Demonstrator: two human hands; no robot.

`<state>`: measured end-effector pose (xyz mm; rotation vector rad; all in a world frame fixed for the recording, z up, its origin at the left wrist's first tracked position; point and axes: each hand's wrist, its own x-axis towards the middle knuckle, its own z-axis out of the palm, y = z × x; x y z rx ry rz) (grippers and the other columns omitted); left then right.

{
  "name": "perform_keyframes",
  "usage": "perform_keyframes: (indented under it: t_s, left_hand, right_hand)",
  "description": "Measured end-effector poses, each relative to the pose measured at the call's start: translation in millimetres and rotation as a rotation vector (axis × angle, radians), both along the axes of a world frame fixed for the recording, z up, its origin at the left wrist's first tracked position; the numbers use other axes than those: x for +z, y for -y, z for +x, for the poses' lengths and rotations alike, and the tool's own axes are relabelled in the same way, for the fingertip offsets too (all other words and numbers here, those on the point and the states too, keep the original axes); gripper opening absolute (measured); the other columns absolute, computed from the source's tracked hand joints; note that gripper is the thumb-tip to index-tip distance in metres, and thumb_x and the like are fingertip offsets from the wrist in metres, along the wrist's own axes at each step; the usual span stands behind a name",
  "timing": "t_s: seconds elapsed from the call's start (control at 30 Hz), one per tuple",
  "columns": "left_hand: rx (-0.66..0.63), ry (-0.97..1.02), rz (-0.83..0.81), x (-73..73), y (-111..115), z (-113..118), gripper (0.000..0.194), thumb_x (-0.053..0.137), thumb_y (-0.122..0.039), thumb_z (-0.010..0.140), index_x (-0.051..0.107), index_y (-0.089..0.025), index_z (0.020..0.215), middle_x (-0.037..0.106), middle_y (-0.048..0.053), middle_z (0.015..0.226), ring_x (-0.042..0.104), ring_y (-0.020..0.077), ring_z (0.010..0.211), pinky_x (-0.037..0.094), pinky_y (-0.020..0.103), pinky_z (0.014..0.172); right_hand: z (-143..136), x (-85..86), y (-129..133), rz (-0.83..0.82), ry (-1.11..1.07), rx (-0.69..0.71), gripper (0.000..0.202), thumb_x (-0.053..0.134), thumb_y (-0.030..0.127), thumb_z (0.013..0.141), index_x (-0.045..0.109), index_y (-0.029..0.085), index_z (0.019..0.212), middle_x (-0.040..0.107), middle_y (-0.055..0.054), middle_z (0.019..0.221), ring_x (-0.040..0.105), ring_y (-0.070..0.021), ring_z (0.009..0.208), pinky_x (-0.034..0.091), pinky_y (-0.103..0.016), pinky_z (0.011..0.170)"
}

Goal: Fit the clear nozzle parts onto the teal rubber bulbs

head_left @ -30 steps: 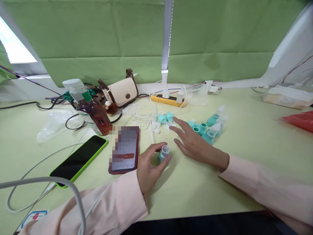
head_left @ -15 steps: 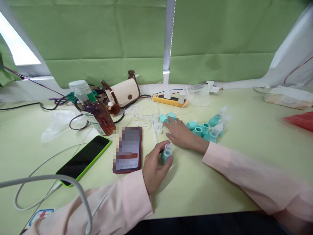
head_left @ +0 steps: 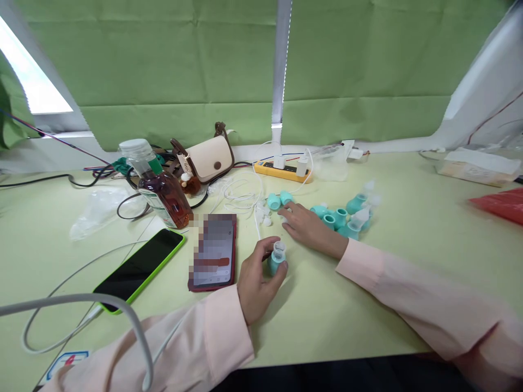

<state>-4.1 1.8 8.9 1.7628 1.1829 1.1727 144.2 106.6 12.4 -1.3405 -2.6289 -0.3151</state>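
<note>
My left hand (head_left: 258, 280) is wrapped round a small teal rubber bulb (head_left: 277, 265), which stands upright on the table. A clear plastic fitting (head_left: 279, 249) sits in the bulb's mouth. My right hand (head_left: 304, 228) is low over the table, its thumb and fingertips drawn together round something small and whitish that I cannot make out. Just beyond those fingertips lie two teal bulbs (head_left: 274, 202). Small clear plastic parts (head_left: 263, 212) lie to the left of the fingertips. Behind my right wrist is a cluster of teal bulbs (head_left: 340, 218), some with clear tips fitted.
A red-cased phone (head_left: 214, 253) and a green-cased phone (head_left: 141, 269) lie to the left. Behind them are a bottle of dark liquid (head_left: 165, 198) and a cream handbag (head_left: 210, 158). A yellow power strip (head_left: 281, 171) trails white cables. Red plastic (head_left: 500, 206) lies far right.
My right hand has drawn back slightly from the two far bulbs, and its spread fingers have closed together. My left hand still holds its bulb in about the same place.
</note>
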Motion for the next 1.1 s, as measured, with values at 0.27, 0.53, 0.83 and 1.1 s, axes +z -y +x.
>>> perform_keyframes:
  t_s: [0.27, 0.53, 0.83, 1.1]
  left_hand:
    - [0.002, 0.015, -0.018, -2.4, -0.5, -0.5, 0.030, 0.047, -0.019, 0.077, 0.039, -0.019, 0.106, 0.056, 0.005, 0.093, 0.052, 0.0146, 0.089, 0.041, 0.031, 0.083]
    - [0.002, 0.026, -0.013, -5.0, -1.2, -0.9, 0.031, 0.046, -0.021, 0.078, 0.040, -0.020, 0.108, 0.055, 0.005, 0.100, 0.051, 0.0153, 0.092, 0.040, 0.030, 0.083]
    - [0.025, -0.056, 0.027, 3.4, 1.5, -1.3, 0.027, 0.043, -0.024, 0.080, 0.046, -0.019, 0.107, 0.055, 0.004, 0.099, 0.049, 0.0158, 0.094, 0.036, 0.025, 0.081]
    - [0.049, -0.140, -0.046, 0.7, 0.3, -1.1, 0.023, 0.051, -0.034, 0.074, 0.045, -0.019, 0.090, 0.053, -0.003, 0.068, 0.048, 0.0104, 0.060, 0.037, 0.021, 0.055]
  right_hand:
    - [1.9, -3.7, -0.8, -0.057, -0.207, 0.050, 0.033, 0.043, 0.019, 0.076, 0.043, 0.013, 0.108, 0.049, -0.010, 0.097, 0.050, -0.0194, 0.084, 0.041, -0.030, 0.070]
    - [9.0, -7.7, 1.5, -0.110, -0.150, 0.144, 0.029, 0.042, 0.009, 0.074, 0.050, 0.014, 0.102, 0.057, -0.010, 0.092, 0.052, -0.0209, 0.087, 0.040, -0.031, 0.072]
    - [2.9, 4.1, 10.5, -0.024, -0.497, 0.286, 0.030, 0.041, 0.007, 0.075, 0.057, 0.013, 0.100, 0.059, -0.010, 0.102, 0.052, -0.0211, 0.097, 0.043, -0.035, 0.080]
    - [23.3, 34.6, 71.5, -0.745, -1.082, 0.134, 0.031, 0.060, 0.025, 0.067, 0.061, 0.019, 0.098, 0.059, -0.006, 0.104, 0.060, -0.0141, 0.067, 0.054, -0.031, 0.064]
